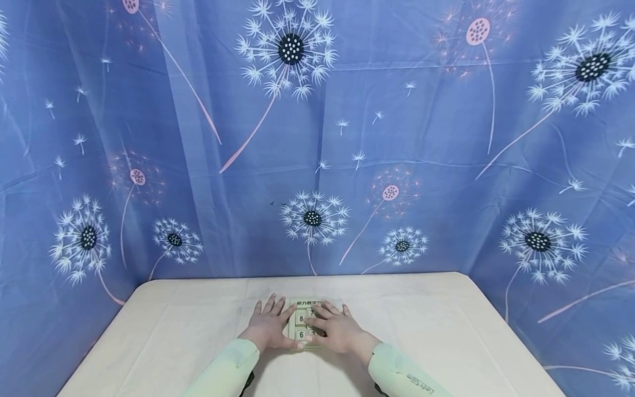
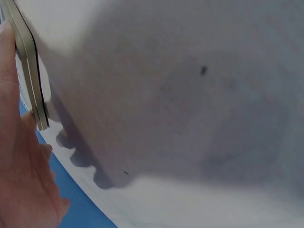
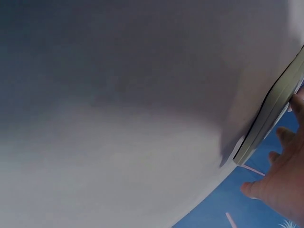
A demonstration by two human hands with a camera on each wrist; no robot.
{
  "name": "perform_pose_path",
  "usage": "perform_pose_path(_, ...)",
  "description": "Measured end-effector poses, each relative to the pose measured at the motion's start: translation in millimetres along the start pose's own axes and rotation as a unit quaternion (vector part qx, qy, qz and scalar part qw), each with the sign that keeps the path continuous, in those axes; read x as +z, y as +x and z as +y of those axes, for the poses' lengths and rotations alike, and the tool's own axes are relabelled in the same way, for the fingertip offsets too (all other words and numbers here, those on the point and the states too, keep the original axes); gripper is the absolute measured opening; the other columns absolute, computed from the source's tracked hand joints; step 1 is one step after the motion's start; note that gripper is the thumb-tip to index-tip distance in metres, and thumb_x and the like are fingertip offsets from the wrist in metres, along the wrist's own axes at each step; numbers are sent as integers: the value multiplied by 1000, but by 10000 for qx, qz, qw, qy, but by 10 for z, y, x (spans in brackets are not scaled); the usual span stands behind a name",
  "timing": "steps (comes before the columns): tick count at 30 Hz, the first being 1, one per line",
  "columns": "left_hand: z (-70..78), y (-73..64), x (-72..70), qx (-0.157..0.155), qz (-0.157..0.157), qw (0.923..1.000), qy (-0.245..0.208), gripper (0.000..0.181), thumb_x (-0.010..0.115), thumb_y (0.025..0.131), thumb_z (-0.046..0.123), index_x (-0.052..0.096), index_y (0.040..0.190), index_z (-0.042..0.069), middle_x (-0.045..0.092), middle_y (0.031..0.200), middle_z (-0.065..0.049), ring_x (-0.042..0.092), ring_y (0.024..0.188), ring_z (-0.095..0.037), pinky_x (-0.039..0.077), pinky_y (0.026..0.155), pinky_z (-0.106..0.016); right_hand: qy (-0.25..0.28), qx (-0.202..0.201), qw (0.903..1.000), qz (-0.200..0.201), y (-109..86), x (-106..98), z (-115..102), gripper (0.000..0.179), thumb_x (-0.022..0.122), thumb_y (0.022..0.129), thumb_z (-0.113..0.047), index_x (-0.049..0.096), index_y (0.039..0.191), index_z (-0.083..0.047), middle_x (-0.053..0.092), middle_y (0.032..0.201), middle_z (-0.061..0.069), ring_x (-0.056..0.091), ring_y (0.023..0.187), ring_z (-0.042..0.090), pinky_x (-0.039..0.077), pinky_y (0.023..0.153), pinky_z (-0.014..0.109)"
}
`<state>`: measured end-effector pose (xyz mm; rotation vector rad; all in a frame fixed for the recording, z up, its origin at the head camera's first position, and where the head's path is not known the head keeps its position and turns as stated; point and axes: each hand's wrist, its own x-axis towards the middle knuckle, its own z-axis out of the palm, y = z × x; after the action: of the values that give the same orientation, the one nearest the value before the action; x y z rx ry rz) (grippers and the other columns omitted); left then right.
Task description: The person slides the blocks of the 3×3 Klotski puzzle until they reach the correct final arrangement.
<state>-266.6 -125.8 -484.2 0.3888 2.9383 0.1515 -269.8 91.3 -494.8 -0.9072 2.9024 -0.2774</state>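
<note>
Clearly | head view: hands (image 1: 267, 330) (image 1: 342, 332) spread wide, touching number board (image 1: 303, 326), numerals (image 1: 301, 335) legible | wrist views: its layered side edge (image 2: 33, 71)

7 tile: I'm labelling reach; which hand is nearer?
Right: the right hand reaches partly over the 7 tile; the left hand is at the left edge of the board.

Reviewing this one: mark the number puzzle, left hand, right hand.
Number puzzle (image 1: 301, 318), head view: its face, at the 8.
Left hand (image 1: 268, 327), head view: back of hand.
Right hand (image 1: 343, 332), head view: back of hand.
</note>
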Motion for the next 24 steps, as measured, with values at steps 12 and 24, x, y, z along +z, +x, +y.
perform_pose_path(12, 0, -4, -6, -26, -37, 9999, -95, 102, 74, 76, 74, 42, 158, 21, 33, 168, -13, 21, 160, -39, 16, 130, -63, 79, -21, 10000, 3, -50, -19, -26, 56, 53, 98, -62, 57, 146, -33, 42, 164, 5, 33, 155, 38, 26, 120, 75)
perform_pose_path(24, -10, 15, 13, -45, -10, 10000, -87, 102, 74, 76, 73, 42, 157, 21, 35, 167, -13, 22, 159, -39, 17, 130, -63, 49, -55, 10000, -29, -62, -18, -18, 53, 52, 99, -62, 58, 145, -35, 43, 164, 3, 32, 156, 36, 27, 120, 75)
